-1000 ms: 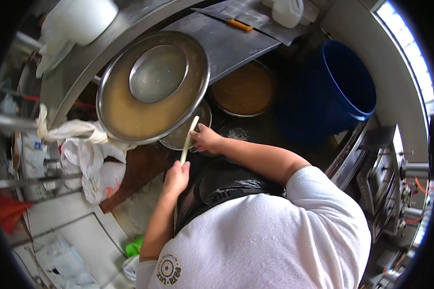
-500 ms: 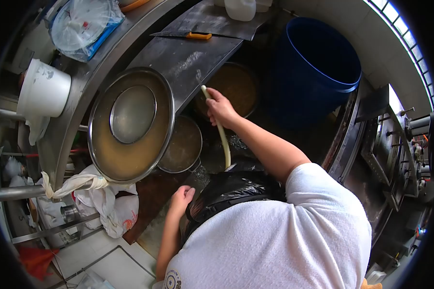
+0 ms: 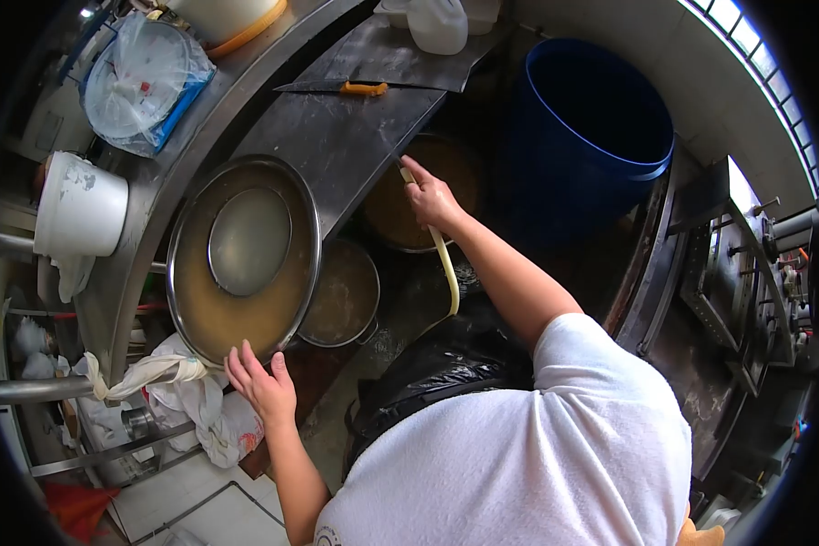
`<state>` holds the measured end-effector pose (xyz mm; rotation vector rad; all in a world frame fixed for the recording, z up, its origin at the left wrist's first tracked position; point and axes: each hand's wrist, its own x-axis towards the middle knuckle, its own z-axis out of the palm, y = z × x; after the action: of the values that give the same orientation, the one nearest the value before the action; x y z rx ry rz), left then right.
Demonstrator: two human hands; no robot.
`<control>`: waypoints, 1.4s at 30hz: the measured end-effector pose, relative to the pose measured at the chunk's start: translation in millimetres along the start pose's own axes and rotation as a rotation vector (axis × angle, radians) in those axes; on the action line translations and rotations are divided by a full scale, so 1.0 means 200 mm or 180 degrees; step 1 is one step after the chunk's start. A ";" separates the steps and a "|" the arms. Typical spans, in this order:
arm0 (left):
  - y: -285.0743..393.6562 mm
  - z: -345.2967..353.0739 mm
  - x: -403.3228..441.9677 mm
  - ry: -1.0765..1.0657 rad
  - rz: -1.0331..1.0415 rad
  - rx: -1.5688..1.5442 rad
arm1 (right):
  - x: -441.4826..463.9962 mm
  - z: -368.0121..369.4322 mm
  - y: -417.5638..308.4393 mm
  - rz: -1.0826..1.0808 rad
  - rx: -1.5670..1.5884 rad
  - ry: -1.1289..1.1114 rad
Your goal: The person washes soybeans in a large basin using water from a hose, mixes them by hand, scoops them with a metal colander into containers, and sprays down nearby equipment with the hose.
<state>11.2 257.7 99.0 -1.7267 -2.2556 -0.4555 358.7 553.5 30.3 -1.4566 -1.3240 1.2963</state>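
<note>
A pale hose (image 3: pixel 448 269) is gripped in my right hand (image 3: pixel 432 202), its tip pointing toward the edge of the dark metal table. Close to the lower rim of a large steel basin (image 3: pixel 211 329), my left hand (image 3: pixel 262 387) has its fingers apart; whether they touch the rim I cannot tell. Cloudy brownish liquid fills the basin, and a smaller round metal bowl (image 3: pixel 250 242) sits in it. Just right of the basin stands a steel pot (image 3: pixel 338 293) with murky contents. Beyond my right hand, another wide round vessel (image 3: pixel 400 246) is partly in shadow.
A knife with an orange handle (image 3: pixel 364 89) lies on the metal table (image 3: pixel 309 127), near a white plastic jug (image 3: pixel 438 25). A tall blue barrel (image 3: pixel 555 182) stands at the back right. White cloths (image 3: pixel 205 400) hang at left below a white bucket (image 3: pixel 82 205).
My left hand has moved up and left to the basin's rim, and its fingers have spread. My right hand still holds the hose; the spray seen at its tip earlier is no longer distinct.
</note>
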 end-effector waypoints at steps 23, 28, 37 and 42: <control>-0.16 0.26 -0.05 -0.0202 0.0099 0.0004 | -0.08 -0.10 0.16 0.0223 -0.0390 0.0621; -0.14 0.25 -0.04 -0.0152 0.0162 0.0026 | -0.08 -0.12 0.13 -0.0068 -0.0523 0.0526; -0.14 0.25 -0.04 -0.0144 0.0077 -0.0027 | -0.16 -0.10 -0.03 0.0134 -0.0722 -0.0973; -0.13 0.25 -0.04 -0.0085 -0.0016 -0.0236 | -0.20 -0.11 -0.09 0.0259 -0.0843 -0.0623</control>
<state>-12.2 263.7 47.3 -1.7732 -2.2896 -0.5265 379.2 520.1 60.0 -1.6084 -1.6303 1.3852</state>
